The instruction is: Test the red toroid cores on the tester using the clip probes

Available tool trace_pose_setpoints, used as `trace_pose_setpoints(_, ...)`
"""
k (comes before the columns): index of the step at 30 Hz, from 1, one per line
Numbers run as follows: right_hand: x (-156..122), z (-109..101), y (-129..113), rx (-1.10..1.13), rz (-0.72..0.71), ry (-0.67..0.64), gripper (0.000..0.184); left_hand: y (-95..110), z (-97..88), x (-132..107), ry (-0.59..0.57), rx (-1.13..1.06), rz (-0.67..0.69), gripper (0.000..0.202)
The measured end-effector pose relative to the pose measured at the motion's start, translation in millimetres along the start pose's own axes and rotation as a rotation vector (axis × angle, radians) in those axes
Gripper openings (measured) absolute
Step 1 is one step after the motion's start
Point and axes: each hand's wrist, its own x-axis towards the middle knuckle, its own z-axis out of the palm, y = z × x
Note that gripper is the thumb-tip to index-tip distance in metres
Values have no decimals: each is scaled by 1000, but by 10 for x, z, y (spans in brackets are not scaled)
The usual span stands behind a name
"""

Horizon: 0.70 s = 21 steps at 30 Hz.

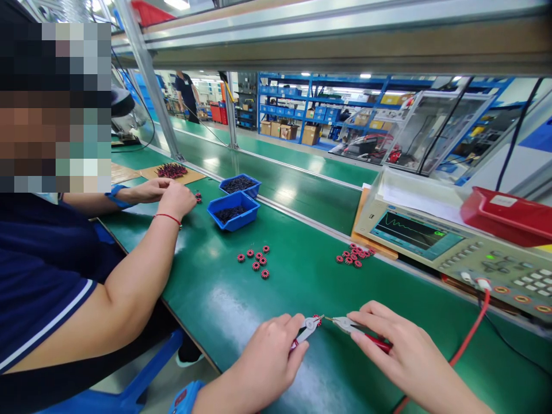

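Note:
My left hand (269, 353) is closed around small grey pliers (309, 328) with a red handle. At their jaws is a small red-and-black wound coil ring (319, 321), partly hidden by the pliers. My right hand (403, 351) grips a second pair of pliers (344, 324), red-handled too, their thin tip pointing left at the coil ring. Whether that tip touches a wire of the ring is too small to tell. Beyond my hands lie two loose groups of similar coil rings, a left group (259, 261) and a right group (354, 255), on the green bench top (297, 287).
A tester (431, 241) with a lit waveform screen stands at right, a red bin (511, 215) on top. Its red cable (468, 339) runs down beside my right hand. Blue trays (235, 221) of dark parts sit ahead. At left, a co-worker's arms (142, 276) reach over the bench.

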Motion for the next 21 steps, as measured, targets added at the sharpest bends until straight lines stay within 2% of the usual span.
trace_pose_setpoints(7, 42, -1, -84, 7, -10, 1, 27, -18, 13, 19, 8, 10, 0, 24)
trace_pose_setpoints(12, 135, -90, -218, -142, -57, 21, 25, -28, 29, 20, 9, 12, 17, 23)
trace_pose_setpoints(21, 262, -143, -386, -284, -54, -58, 24, -34, 35, 16, 16, 9, 29, 25)
